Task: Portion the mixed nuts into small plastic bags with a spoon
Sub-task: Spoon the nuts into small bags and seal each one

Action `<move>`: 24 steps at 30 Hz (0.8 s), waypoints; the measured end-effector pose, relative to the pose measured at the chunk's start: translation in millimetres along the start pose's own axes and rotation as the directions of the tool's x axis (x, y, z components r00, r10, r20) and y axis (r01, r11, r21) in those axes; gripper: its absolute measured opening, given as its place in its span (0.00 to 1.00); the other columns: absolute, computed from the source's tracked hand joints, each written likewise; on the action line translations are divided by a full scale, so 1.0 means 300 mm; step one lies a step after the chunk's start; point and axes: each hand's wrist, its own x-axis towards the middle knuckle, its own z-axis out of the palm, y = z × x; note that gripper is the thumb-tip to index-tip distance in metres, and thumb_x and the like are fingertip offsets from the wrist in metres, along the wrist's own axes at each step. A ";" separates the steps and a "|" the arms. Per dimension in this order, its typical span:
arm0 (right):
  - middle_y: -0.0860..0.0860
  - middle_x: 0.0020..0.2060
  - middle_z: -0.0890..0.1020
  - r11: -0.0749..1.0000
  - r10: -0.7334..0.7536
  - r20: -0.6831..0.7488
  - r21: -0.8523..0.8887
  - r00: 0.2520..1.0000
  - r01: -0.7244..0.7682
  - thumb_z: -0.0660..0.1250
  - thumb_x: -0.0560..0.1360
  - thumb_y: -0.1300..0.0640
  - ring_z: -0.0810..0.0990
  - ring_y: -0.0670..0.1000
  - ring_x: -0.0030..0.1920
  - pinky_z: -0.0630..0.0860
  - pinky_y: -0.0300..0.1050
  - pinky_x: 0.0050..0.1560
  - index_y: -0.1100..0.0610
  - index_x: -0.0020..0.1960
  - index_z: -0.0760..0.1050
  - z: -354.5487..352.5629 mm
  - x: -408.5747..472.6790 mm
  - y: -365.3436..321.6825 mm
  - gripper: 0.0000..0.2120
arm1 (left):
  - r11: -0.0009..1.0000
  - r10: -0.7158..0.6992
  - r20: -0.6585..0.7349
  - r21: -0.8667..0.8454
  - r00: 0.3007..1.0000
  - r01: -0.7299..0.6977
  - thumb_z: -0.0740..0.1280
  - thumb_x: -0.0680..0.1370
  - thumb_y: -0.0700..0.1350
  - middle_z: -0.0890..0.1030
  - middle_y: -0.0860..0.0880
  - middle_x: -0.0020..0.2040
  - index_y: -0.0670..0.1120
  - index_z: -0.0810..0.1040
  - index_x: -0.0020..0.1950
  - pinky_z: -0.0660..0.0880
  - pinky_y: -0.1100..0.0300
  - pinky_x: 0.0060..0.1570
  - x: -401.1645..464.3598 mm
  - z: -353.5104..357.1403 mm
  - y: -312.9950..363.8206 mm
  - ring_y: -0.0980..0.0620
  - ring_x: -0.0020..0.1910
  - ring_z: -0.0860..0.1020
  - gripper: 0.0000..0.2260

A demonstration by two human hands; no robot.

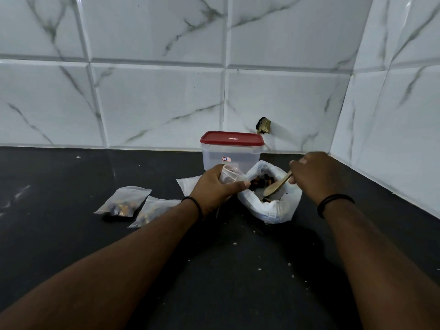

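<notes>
scooping | my left hand (214, 186) pinches small bag (229, 175) open beside big nut bag (271, 206), short transfer | right hand (316, 175) grips spoon (277, 184), bowl in nuts (264, 181) | two filled bags (123, 202) parked left

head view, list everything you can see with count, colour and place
filled small bags: 2, clear, on the counter left of the hands
empty small bag: 1, clear, in the left grip
flat bags: count unclear, clear, behind the left hand
big bag of mixed nuts: 1, white, open, centre
spoon: 1, wooden, bowl in the big bag
container: 1, clear with red lid, by the wall
counter: 1, black
left hand: 1, holding the empty bag
right hand: 1, holding the spoon
</notes>
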 end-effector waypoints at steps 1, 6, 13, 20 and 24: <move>0.54 0.30 0.83 0.999 0.029 0.022 0.022 0.999 -0.030 0.59 0.63 0.48 0.82 0.57 0.38 0.80 0.55 0.46 0.58 0.33 0.77 0.010 0.002 0.010 0.15 | 1.000 0.003 0.001 0.008 1.000 -0.003 0.76 0.70 0.51 0.83 0.50 0.53 0.47 0.78 0.60 0.78 0.52 0.58 -0.001 0.002 0.001 0.53 0.53 0.81 0.21; 0.48 0.26 0.83 0.988 0.083 0.131 0.115 0.988 -0.098 0.64 0.73 0.53 0.83 0.51 0.38 0.78 0.48 0.44 0.58 0.37 0.78 0.074 -0.007 0.006 0.10 | 0.999 -0.011 0.012 0.038 1.000 0.010 0.76 0.70 0.53 0.82 0.50 0.55 0.48 0.77 0.62 0.77 0.51 0.60 0.000 0.002 0.007 0.52 0.55 0.80 0.23; 0.54 0.27 0.83 0.878 0.192 0.124 0.422 0.974 -0.227 0.70 0.75 0.55 0.86 0.54 0.35 0.71 0.44 0.32 0.59 0.34 0.75 0.140 0.022 0.053 0.13 | 1.000 -0.025 0.025 -0.009 0.999 0.025 0.77 0.67 0.55 0.83 0.51 0.54 0.48 0.77 0.61 0.77 0.53 0.59 0.002 -0.002 0.002 0.52 0.55 0.80 0.26; 0.59 0.33 0.85 0.834 0.233 0.155 0.476 0.960 -0.279 0.69 0.77 0.55 0.78 0.44 0.24 0.66 0.40 0.29 0.60 0.37 0.76 0.138 0.017 0.047 0.13 | 0.999 -0.019 0.012 -0.031 1.000 0.019 0.75 0.71 0.50 0.82 0.52 0.53 0.47 0.77 0.61 0.77 0.60 0.54 0.000 0.001 0.007 0.54 0.53 0.80 0.21; 0.56 0.28 0.83 0.803 0.301 0.163 0.488 0.940 -0.341 0.68 0.77 0.57 0.77 0.43 0.22 0.63 0.38 0.28 0.61 0.43 0.74 0.117 0.040 0.053 0.09 | 0.999 -0.016 0.008 -0.044 1.000 0.017 0.75 0.71 0.50 0.82 0.51 0.54 0.46 0.77 0.62 0.77 0.56 0.56 0.001 0.000 0.005 0.53 0.54 0.80 0.21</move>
